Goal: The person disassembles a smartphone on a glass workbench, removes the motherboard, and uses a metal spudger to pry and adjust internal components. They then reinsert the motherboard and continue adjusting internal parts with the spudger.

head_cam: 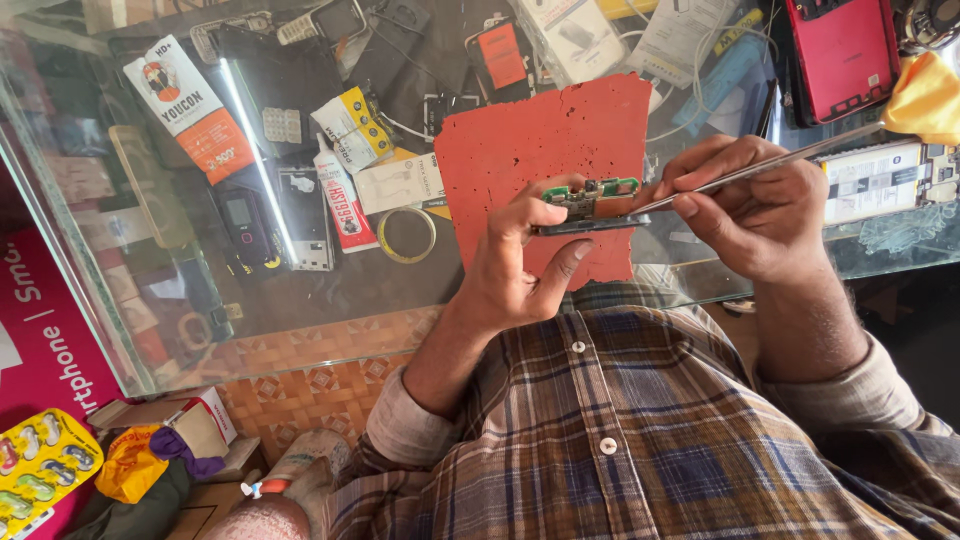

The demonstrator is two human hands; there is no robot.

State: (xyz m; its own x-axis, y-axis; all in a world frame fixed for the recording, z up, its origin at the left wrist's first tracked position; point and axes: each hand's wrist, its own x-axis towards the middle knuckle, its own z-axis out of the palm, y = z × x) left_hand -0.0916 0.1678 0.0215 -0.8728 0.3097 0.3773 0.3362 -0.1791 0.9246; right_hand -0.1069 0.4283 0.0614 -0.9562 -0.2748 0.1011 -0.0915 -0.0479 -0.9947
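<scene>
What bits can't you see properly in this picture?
Head view:
- Thin metal tweezers: tips too small against the green circuit board.
- Dark phone part: mostly covered by the left hand.
- Red phone case: cut off by the top edge.
- Right hand: palm hidden.

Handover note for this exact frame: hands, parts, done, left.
Left hand: grips a small green circuit board on a dark phone frame, raised above the red pitted work mat on the glass counter.
Right hand: holds thin metal tweezers, tip at the board's right end.
Done: frame is opened, board exposed.
Left: the board is still seated in the frame.
</scene>
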